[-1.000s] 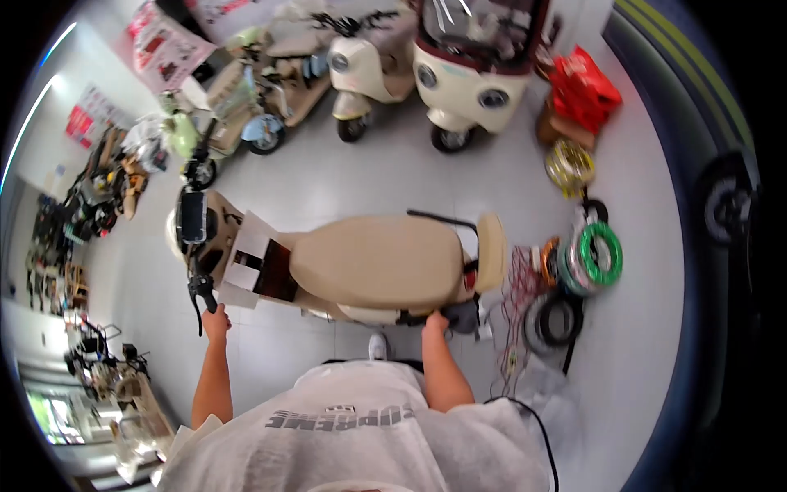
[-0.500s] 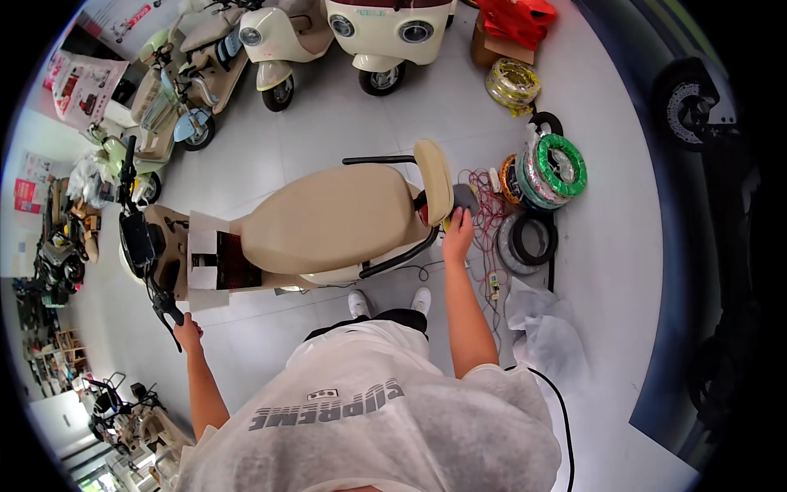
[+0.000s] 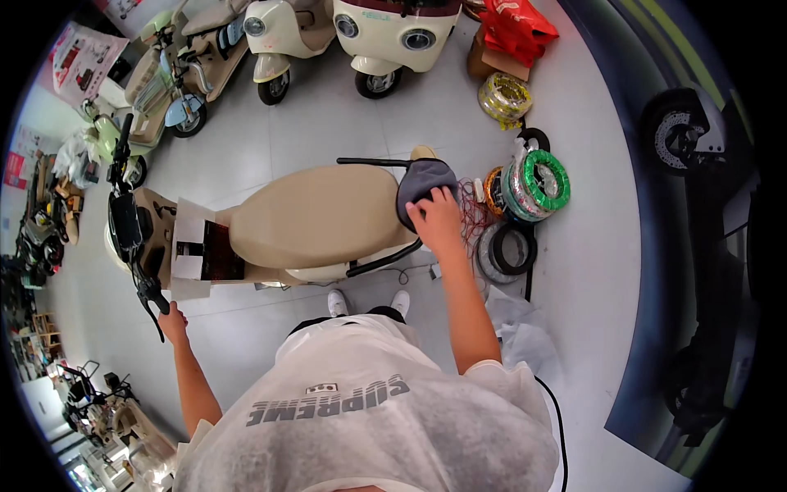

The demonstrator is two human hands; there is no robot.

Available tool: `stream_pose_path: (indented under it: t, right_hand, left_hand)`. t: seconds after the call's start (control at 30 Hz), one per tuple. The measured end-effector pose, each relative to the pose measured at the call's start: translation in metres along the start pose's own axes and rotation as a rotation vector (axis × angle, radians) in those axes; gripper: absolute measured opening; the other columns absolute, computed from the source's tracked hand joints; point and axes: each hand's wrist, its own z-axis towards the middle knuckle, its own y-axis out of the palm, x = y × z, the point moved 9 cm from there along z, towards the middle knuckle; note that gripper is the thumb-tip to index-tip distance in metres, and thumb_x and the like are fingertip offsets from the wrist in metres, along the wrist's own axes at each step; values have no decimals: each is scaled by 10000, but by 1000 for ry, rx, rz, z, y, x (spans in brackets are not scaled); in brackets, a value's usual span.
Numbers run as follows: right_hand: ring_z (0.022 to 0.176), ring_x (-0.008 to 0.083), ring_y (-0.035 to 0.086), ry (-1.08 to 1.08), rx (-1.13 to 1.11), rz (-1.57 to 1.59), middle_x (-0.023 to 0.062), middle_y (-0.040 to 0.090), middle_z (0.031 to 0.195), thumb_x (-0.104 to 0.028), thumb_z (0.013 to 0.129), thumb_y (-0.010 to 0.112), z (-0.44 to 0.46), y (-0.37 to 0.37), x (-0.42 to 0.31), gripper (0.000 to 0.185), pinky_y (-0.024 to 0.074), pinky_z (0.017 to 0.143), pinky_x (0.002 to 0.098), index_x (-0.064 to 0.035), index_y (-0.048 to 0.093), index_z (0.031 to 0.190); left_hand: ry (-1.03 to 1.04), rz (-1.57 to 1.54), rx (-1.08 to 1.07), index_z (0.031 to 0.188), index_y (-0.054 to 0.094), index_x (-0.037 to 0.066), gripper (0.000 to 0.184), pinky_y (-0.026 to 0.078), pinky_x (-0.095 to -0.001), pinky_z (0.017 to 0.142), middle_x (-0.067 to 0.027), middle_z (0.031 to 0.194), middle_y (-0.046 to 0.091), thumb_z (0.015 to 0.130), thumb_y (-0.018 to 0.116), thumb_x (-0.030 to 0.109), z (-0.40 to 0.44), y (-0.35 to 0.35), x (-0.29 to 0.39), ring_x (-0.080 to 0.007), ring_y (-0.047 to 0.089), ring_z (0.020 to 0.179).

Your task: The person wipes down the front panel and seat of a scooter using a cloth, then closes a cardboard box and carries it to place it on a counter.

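Note:
A beige electric scooter stands crosswise in front of me, its handlebar to the left. My left hand is wrapped round the near handlebar grip. At the other end, my right hand presses a dark grey cloth over the backrest behind the seat, fingers bent onto the fabric. Most of the backrest is hidden under this cloth; only its far end shows. A black rail runs below my right hand. On the footboard sits an open cardboard box with dark contents.
Parked scooters line the far side. To the right lie wrapped tyres, bare black tyres, red cable and a plastic bag. A red bag tops a carton. Dark vehicle bodywork borders the right.
My right hand has brought the grey cloth from beside the backrest up onto it, covering most of it. My left hand stays on the grip. The view has shifted slightly.

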Motion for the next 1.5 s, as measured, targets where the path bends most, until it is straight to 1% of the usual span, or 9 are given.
stream_pose_path:
  t: [0.13,0.23,0.43,0.53,1.03,1.13,1.23,1.43,1.5]
  right_hand:
    - [1046,349,547,40,101,-90,140,607,1010,-275,871,683,11,12,4,259,441,874,495,-25,651,810]
    - [1030,324,538,194,54,-224,129,568,1042,-245,810,746,28,19,20,298,445,860,474,-43,597,971]
    - [1259,379,498,362,43,-295,227,431,1433,-176,733,835,40,40,41,927,449,1018,469,-42,294,1473]
    - [1237,419,513,439,-46,-210,236,429,1428,-157,763,814,39,50,52,911,436,1047,458,-45,280,1493]
    - [1174,401,532,467,21,-436,233,455,1357,-271,783,807,1,44,41,920,481,969,469,2,275,1482]
    - [1149,405,560,383,-48,-474,244,493,1291,-287,807,791,32,52,47,887,493,957,451,38,287,1460]
    - [1073,392,611,408,-153,-463,208,537,1237,-295,812,791,68,65,56,762,534,890,458,-7,384,1387]
    - [1013,358,667,221,-530,-449,164,658,1090,-329,774,790,128,119,83,531,562,846,456,-77,563,1183]
    - [1035,326,685,183,-686,-458,173,712,1074,-314,757,760,136,124,80,414,557,873,421,-63,682,1077]
  left_hand:
    - [-8,-30,1,687,497,5,314,417,-318,405,-45,562,511,875,630,219,-4,1,1,-151,499,435]
    - [40,7,24,689,507,21,302,392,-303,393,-34,557,497,879,641,213,1,0,-3,-137,479,425]
    - [50,29,-9,721,508,4,303,414,-322,424,-46,552,499,875,624,238,0,4,-4,-156,493,434]
    - [76,54,23,705,502,10,305,403,-321,416,-45,541,494,872,617,237,-5,3,0,-153,482,423]
    - [129,51,24,794,567,-31,300,429,-364,486,-74,576,538,865,629,253,-10,3,1,-189,529,480]
    - [172,31,-4,816,567,-30,280,421,-372,482,-78,571,527,868,623,240,-16,3,9,-188,508,465]
    - [164,186,63,931,630,-71,349,484,-498,725,-244,795,658,839,657,265,4,3,-21,-441,638,762]
    - [130,156,107,863,639,-57,350,499,-488,724,-255,786,661,824,658,291,-17,-5,10,-439,660,794]
    - [68,287,216,1028,600,-30,423,504,-499,773,-241,882,680,829,692,332,-29,-12,15,-426,662,831]
